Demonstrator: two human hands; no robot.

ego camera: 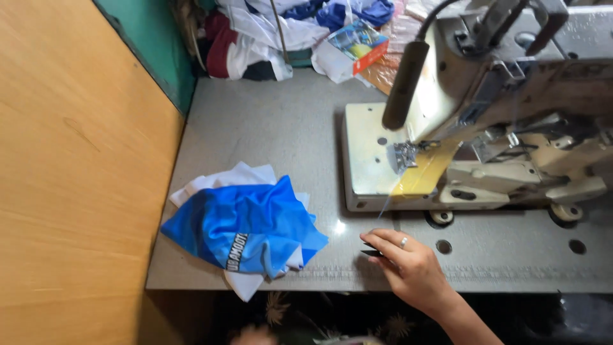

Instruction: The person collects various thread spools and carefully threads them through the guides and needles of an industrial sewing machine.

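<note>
My right hand (408, 265) rests on the grey table (274, 128) just in front of the sewing machine (498, 121). Its fingers point left and pinch a small dark object (371, 253); I cannot tell what it is. A ring sits on one finger. A thin pale thread (384, 206) runs from the presser foot (404, 155) down toward my fingers. A crumpled blue and white garment (246, 227) lies about a hand's width left of my hand. My left hand is out of sight.
A wooden panel (76, 179) borders the table on the left. Piled clothes (268, 32) and a small colourful box (356, 43) lie at the table's far edge. A dark lamp arm (404, 83) hangs over the machine bed (370, 160).
</note>
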